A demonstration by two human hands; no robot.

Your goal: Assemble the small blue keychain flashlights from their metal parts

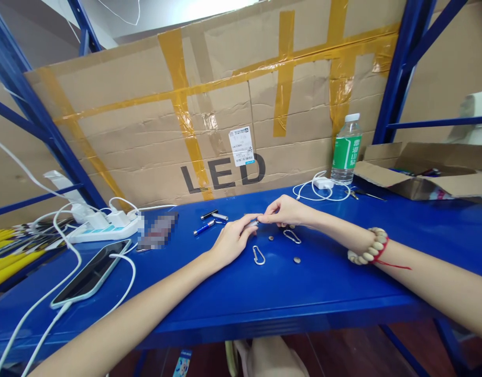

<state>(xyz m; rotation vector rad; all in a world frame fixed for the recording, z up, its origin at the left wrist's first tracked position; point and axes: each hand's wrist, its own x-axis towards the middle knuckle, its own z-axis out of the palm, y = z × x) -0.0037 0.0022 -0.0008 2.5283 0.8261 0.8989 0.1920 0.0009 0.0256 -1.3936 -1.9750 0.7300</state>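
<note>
Just below the frame's centre, the left hand and right hand pinch 1 small metallic piece, mostly hidden by fingers; probably light, stiff and slick, it suits an edge grip.

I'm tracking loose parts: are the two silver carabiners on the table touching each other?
No: one carabiner lies apart from the other carabiner, with blue tabletop showing between them.
</note>
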